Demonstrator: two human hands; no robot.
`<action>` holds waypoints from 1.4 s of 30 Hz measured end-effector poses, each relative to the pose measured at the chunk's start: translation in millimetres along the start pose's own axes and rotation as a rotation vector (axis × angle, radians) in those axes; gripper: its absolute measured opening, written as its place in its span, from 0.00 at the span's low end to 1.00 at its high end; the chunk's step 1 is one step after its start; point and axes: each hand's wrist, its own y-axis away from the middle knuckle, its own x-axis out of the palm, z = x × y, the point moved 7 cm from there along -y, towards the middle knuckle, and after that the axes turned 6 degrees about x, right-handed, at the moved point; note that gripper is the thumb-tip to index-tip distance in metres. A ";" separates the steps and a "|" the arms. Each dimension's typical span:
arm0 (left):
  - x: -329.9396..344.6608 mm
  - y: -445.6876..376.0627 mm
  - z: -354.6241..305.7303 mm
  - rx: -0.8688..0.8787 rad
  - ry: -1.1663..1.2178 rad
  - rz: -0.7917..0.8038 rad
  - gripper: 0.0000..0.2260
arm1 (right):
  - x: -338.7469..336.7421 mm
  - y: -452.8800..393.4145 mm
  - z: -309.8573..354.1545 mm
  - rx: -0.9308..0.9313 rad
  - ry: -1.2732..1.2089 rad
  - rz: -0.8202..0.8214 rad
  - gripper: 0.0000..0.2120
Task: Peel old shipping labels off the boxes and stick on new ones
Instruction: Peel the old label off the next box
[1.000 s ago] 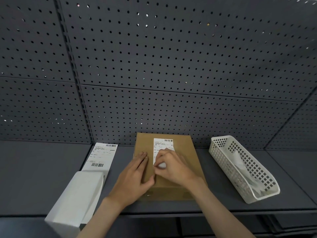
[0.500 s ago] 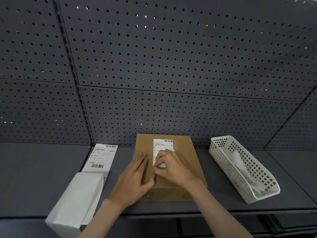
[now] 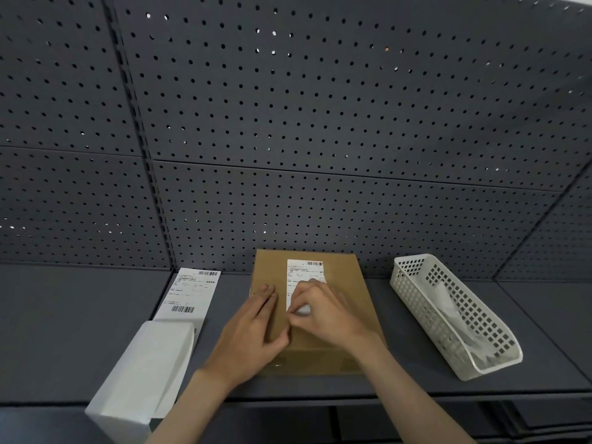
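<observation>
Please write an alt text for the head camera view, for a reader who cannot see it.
On a grey shelf, the left hand rests flat on a brown cardboard box while the right hand picks at the near end of its white shipping label. A loose label sheet and a white box lie left, a white basket right.

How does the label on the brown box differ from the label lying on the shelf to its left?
The label on the box is stuck to the brown box; the loose label lies flat on the shelf. The right hand pinches the box label's near end, while the left hand presses on the box; nothing touches the loose label, though a white box hides its near end. Both are white with barcodes.
</observation>
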 end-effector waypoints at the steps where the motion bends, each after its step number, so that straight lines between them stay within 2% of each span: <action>1: 0.2 -0.1 0.4 0.002 0.000 -0.003 0.36 | 1.1 -0.3 -0.3 0.005 0.003 0.003 0.07; 8: 2.0 0.5 2.5 -0.006 -0.005 -0.007 0.36 | 2.9 -1.4 -2.1 0.017 -0.003 -0.006 0.07; 13: 0.4 -0.9 -0.3 0.012 0.004 -0.012 0.36 | -3.0 -0.8 -3.2 0.062 0.041 -0.158 0.08; 19: 1.3 -0.5 0.6 0.010 0.004 -0.015 0.36 | 2.4 0.7 -1.6 -0.008 0.013 -0.052 0.08; 27: 4.8 -0.3 4.5 -0.013 0.011 0.010 0.37 | 2.4 -0.7 -2.1 -0.007 0.003 -0.066 0.08; 32: 5.4 -0.5 4.7 -0.020 0.008 0.008 0.38 | 3.7 -1.4 -6.6 0.018 -0.002 -0.133 0.06; 38: 5.1 -0.3 4.0 -0.005 -0.004 0.004 0.37 | 1.0 0.5 -2.5 -0.035 0.001 -0.025 0.08; 42: 2.6 0.5 2.0 0.003 -0.014 -0.029 0.35 | 0.9 -0.6 -2.5 -0.021 -0.011 -0.023 0.08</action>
